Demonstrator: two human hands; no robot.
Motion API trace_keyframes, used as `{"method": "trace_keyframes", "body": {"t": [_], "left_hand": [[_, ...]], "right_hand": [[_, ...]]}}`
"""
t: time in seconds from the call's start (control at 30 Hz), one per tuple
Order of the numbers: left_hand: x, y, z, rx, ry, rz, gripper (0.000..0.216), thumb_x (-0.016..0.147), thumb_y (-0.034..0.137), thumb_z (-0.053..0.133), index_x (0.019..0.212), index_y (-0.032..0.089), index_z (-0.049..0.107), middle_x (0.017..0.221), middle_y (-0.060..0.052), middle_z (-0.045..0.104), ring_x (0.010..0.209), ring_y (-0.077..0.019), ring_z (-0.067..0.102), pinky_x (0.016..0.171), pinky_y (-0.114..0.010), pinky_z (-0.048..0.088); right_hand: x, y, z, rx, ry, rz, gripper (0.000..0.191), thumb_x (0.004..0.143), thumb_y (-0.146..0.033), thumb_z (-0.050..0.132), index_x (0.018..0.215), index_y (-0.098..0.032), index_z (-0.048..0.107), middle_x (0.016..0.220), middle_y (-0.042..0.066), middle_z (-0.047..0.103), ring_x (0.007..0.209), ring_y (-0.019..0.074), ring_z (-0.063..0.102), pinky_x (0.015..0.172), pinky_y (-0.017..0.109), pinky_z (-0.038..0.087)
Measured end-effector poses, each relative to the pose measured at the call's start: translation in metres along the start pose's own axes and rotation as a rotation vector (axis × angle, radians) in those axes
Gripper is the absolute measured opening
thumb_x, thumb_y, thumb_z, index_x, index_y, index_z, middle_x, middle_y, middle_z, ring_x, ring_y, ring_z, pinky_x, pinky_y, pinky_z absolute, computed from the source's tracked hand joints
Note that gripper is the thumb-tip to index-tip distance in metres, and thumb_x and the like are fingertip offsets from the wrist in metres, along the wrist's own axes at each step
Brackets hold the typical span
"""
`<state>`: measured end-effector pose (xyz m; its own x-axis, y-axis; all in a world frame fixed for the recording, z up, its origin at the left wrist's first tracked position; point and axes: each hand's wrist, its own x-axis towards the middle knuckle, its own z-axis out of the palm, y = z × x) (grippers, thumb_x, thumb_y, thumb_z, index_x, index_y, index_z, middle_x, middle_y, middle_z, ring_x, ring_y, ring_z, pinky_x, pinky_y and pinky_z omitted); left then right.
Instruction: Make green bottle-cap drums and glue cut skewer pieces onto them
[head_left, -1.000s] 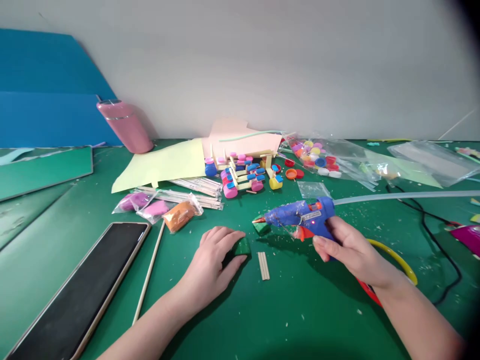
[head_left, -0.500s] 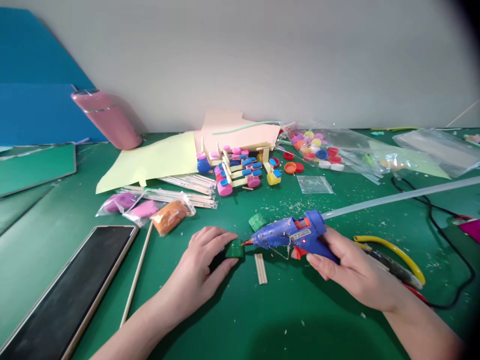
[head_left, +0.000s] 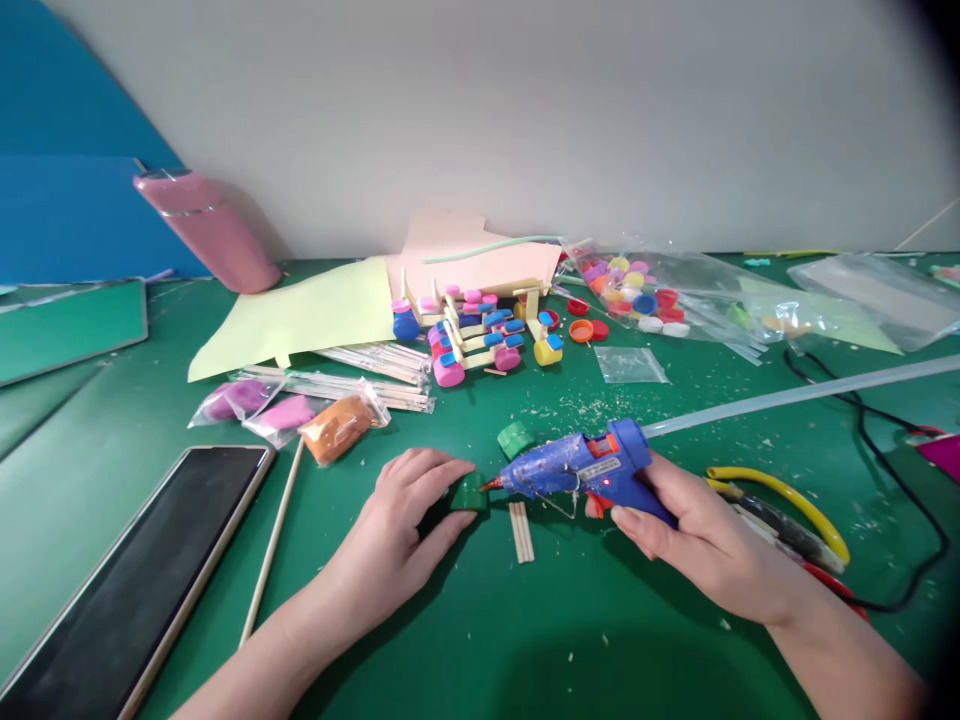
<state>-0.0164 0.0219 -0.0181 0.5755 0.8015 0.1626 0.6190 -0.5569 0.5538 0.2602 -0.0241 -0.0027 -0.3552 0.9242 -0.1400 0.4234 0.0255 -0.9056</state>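
My left hand [head_left: 416, 515] pinches a small green bottle cap [head_left: 469, 492] between thumb and fingers, low on the green table. In my right hand [head_left: 686, 525] is a blue glue gun [head_left: 577, 468], its red light lit and a long clear glue stick [head_left: 795, 395] running out of its back. The gun's copper-coloured tip touches or almost touches the cap's right side. Behind the nozzle lies a second green cap [head_left: 516, 439]. Several short wooden sticks [head_left: 520, 532] lie side by side just below the gun.
A phone [head_left: 142, 580] and a wooden rod [head_left: 274, 540] lie at left, with bagged clay [head_left: 337, 430] beyond. Small stick-and-cap models [head_left: 480, 340] stand at the back, near a bag of coloured caps [head_left: 637, 295]. Yellow-handled pliers [head_left: 787, 510] and a black cord [head_left: 911, 500] are at right.
The view has shifted very slightly. Both hands keep their holds, and the glue gun's tip stays at the green cap.
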Motion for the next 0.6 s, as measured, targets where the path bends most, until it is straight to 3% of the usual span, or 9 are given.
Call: {"method": "trace_keyframes", "body": {"t": [0.27,0.6], "left_hand": [[-0.0014,-0.0005,0.0016,0.001,0.004,-0.003,0.026,0.085,0.022,0.049,0.110,0.016,0.053,0.102,-0.010,0.058,0.096,-0.0226,0.052,0.084,-0.038,0.044],[-0.0005,0.0031,-0.0003,0.017,0.015,0.006,0.025,0.085,0.020,0.049,0.109,0.015,0.054,0.100,-0.010,0.059,0.095,-0.0227,0.052,0.083,-0.039,0.044]], "right_hand": [[0.0021,-0.0026,0.0023,-0.002,0.011,0.001,0.033,0.092,-0.034,0.045,0.124,-0.024,0.041,0.103,0.005,0.059,0.065,0.0129,0.050,0.054,0.023,0.043],[0.0017,-0.0026,0.0043,0.001,-0.008,-0.018,0.019,0.093,-0.032,0.044,0.110,-0.025,0.047,0.092,0.002,0.058,0.066,0.0122,0.048,0.058,0.022,0.043]]}}
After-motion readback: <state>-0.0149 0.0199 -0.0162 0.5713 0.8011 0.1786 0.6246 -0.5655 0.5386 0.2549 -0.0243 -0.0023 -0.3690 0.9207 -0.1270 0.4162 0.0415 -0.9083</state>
